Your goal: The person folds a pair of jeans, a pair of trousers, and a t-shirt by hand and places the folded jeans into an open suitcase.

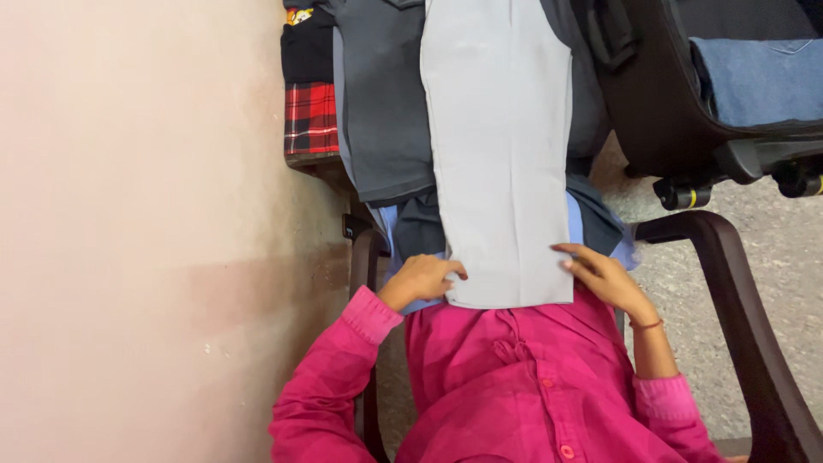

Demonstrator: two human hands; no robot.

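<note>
A long light grey garment [501,146] lies flat over a pile of clothes on a dark chair, its near end resting at my lap. My left hand [422,279] grips the garment's near left corner, fingers curled under the edge. My right hand [604,276] rests on the near right corner with fingers spread flat against the cloth. I wear a pink buttoned shirt [514,377]. Under the grey garment lie a dark grey garment [386,103] and a light blue one [390,225].
A pale pink wall [137,223] fills the left. Folded clothes, one red plaid [310,117], are stacked beside it. The chair's dark armrest [737,283] curves at the right. A black wheeled chair [660,94] holding blue denim [759,79] stands at the top right on speckled floor.
</note>
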